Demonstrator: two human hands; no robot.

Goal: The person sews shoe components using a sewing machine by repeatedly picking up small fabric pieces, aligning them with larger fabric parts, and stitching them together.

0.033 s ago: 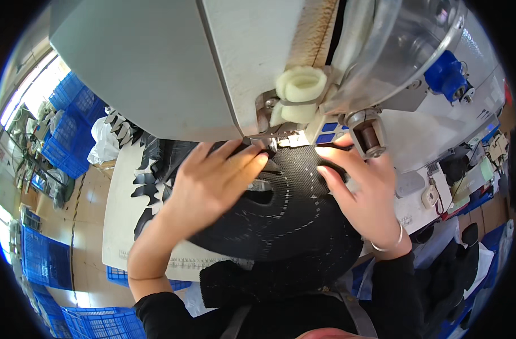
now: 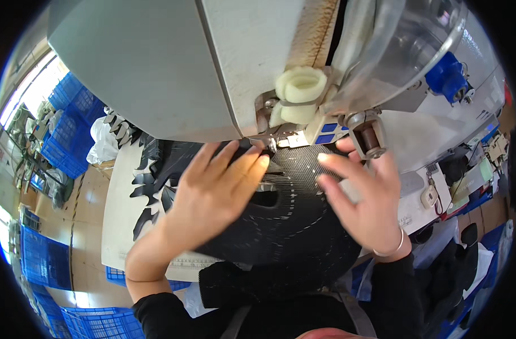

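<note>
"Looking at the left hand, what do you see?"

"It lies palm down on the black fabric piece, fingers spread, its grip released. The fingertips reach close to the metal foot of the grey machine."

"And the right?"

"The right hand is at the other side of the fabric, with its thumb and index finger held apart, so that grip is loose too. Its other fingertips are partly hidden by the brown spool, and a thin bracelet circles the wrist."

"Where exactly is the fabric?"

"On the worktop, below the machine head, its far edge at the foot and its near part by the person's body. It has pale dashed lines, a meshed area between the hands and a dark oval opening just beside the left fingers."

"Anything else nearby?"

"Black cut pieces lie left of the left hand. Farther left, a blue crate stands on the tiled floor."
</note>
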